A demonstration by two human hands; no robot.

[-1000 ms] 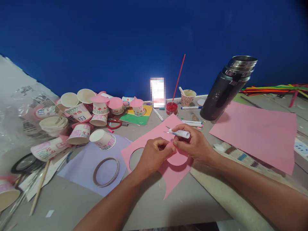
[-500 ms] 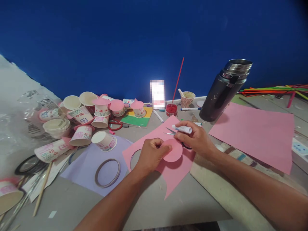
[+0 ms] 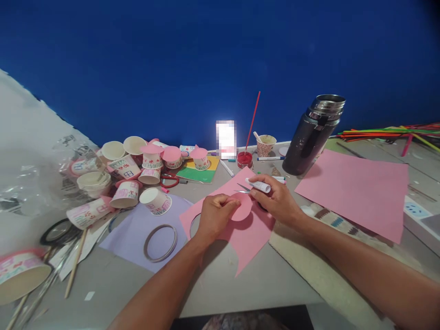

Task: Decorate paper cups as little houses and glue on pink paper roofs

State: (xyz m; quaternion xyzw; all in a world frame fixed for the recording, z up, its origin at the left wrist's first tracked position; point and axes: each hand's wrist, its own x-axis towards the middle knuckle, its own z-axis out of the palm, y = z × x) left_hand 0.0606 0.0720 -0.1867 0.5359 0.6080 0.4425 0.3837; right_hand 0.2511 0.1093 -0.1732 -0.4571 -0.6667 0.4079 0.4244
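Note:
My left hand pinches the left edge of a pink paper circle between thumb and fingers. Just to the right, my right hand is closed around scissors, whose slim blades point left above the circle and look slightly apart. A white marker is also held in that hand, along the index finger. Beneath both hands lies a pink sheet with rounded pieces cut out of its edges. Part of the scissors' handle is hidden by my right hand.
Decorated paper cups crowd the left side, near a purple sheet bearing a tape ring. A dark flask stands at the back right beside another pink sheet. Red paint with a brush sits behind.
The view has shifted slightly. My left hand has changed its hold on the pink circle, and the circle now sits tilted, with its left edge bent near the thumb. My right hand keeps its hold.

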